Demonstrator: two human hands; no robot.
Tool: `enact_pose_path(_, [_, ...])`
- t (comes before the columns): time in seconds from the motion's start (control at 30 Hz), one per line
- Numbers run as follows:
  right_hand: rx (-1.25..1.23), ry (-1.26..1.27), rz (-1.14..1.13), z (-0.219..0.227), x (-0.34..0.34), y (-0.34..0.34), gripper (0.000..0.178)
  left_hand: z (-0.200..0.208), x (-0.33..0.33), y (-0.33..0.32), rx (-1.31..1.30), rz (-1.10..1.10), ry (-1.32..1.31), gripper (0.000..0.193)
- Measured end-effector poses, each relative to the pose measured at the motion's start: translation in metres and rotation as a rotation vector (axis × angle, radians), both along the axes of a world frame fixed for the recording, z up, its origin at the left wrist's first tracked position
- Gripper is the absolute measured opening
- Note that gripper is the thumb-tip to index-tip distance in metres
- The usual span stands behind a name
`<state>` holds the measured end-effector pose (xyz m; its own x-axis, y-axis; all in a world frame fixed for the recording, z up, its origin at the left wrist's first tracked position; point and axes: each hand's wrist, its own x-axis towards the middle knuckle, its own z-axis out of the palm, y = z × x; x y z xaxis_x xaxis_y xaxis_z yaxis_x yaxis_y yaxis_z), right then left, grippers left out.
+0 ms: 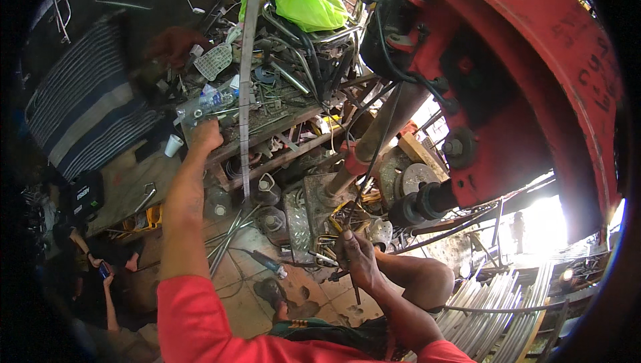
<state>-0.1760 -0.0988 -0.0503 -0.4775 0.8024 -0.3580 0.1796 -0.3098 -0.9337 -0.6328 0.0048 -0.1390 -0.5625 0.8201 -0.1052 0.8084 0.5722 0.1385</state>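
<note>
My left hand [205, 134] reaches forward over the near edge of a cluttered workbench [272, 128]. Its fingers look curled, and what they may hold is hidden. Just beyond it lie a clear plastic bottle [215, 99] and small metal parts. A white cup [173, 145] stands to its left. My right hand [359, 259], dark with grime, is closed around a thin dark rod [356, 295] over my bent knee. The rod's lower end shows beneath the fist. Close beyond this hand are the metal base and loose pieces under a drill-like red machine [507, 96].
A bright green bag [307, 2] sits at the back of the bench. Metal rods [230, 243] and a corded hand tool [268, 264] lie on the tiled floor. Light-coloured bars [487, 306] are stacked at right. Another person's hands [103, 269] hold something small at far left.
</note>
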Motion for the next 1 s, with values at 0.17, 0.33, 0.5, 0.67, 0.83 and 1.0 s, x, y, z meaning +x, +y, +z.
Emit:
enact_pose_path(0.17, [0.005, -0.005, 0.053, 0.007, -0.002, 0.002, 0.047, 0.004, 0.007, -0.007, -0.031, -0.045, 0.081, 0.043])
enact_pose_path(0.33, [-0.007, -0.02, 0.032, 0.013, -0.004, 0.0, 0.046, -0.006, 0.01, -0.01, -0.016, 0.023, 0.053, 0.046])
enact_pose_path(0.5, [-0.035, 0.005, -0.005, 0.012, -0.004, -0.001, 0.047, -0.034, -0.003, -0.007, 0.038, 0.034, -0.014, 0.051])
enact_pose_path(0.67, [-0.008, -0.004, 0.017, 0.012, -0.005, -0.001, 0.047, -0.048, -0.003, -0.008, 0.022, 0.029, 0.026, 0.055])
enact_pose_path(0.83, [0.013, 0.004, 0.007, 0.013, -0.006, -0.001, 0.047, -0.038, -0.018, -0.004, 0.05, 0.045, -0.183, 0.063])
enact_pose_path(1.0, [0.053, -0.059, 0.023, 0.014, -0.008, 0.001, 0.047, -0.042, -0.049, -0.014, 0.286, 0.219, -0.828, 0.047])
